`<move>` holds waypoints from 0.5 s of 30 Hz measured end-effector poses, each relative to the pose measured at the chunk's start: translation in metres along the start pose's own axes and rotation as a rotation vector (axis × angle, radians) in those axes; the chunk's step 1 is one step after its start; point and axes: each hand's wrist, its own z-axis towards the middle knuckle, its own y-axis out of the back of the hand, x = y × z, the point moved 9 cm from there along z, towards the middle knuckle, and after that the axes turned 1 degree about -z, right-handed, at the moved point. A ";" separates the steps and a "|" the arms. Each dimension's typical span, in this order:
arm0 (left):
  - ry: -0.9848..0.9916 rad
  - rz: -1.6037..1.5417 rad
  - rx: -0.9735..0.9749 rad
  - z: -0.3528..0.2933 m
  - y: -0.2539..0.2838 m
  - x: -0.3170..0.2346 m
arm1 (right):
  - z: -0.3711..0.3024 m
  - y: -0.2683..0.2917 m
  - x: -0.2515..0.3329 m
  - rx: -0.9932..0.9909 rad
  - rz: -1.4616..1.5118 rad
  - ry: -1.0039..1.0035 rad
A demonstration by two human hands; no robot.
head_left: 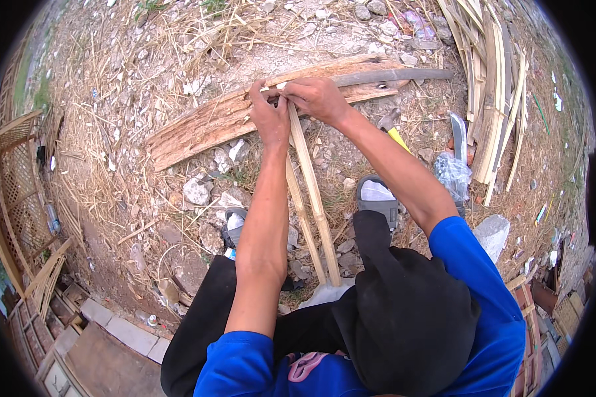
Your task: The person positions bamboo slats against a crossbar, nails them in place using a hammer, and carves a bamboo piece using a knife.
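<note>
Two pale split bamboo strips [314, 198] run from between my knees up to my hands, close together. My left hand [269, 118] is closed round their far ends, thumb and fingers bent. My right hand [316, 99] pinches at the same spot, its fingertips meeting my left fingers. What exactly lies between the fingertips is partly hidden. Beneath both hands rests a rough, weathered wooden plank [198, 129] on the ground. A long, grey, slightly curved strip [404, 75] lies across the plank, reaching out to the right from behind my right hand.
A hammer [392, 129] with a yellow handle lies right of the plank. Beyond it are a broad blade [458, 135] and a clear plastic bag [452, 173]. A bundle of split bamboo [493, 99] lies far right. Stones [197, 190] and straw litter the ground; a woven bamboo frame [20, 192] stands left.
</note>
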 end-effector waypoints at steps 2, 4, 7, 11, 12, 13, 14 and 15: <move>0.005 0.031 -0.008 0.001 0.000 0.001 | -0.001 0.002 -0.001 -0.007 0.006 -0.001; -0.011 0.029 -0.012 0.003 0.000 0.004 | -0.001 0.002 -0.001 0.030 0.054 -0.025; -0.016 0.025 -0.011 0.003 -0.003 0.004 | -0.006 0.014 -0.005 -0.020 0.118 -0.117; -0.017 0.063 -0.028 0.002 0.001 0.003 | -0.043 0.061 -0.008 -0.136 0.043 -0.349; -0.039 0.061 -0.041 0.001 0.001 0.003 | -0.065 0.072 -0.017 -0.115 0.009 -0.433; -0.019 0.068 -0.027 0.001 0.000 0.004 | -0.090 0.082 -0.025 -0.095 -0.023 -0.517; -0.018 0.074 -0.028 0.002 0.003 0.007 | -0.113 0.088 -0.024 -0.077 -0.079 -0.589; -0.014 0.073 -0.030 0.003 0.003 0.008 | -0.136 0.101 -0.021 -0.057 -0.147 -0.661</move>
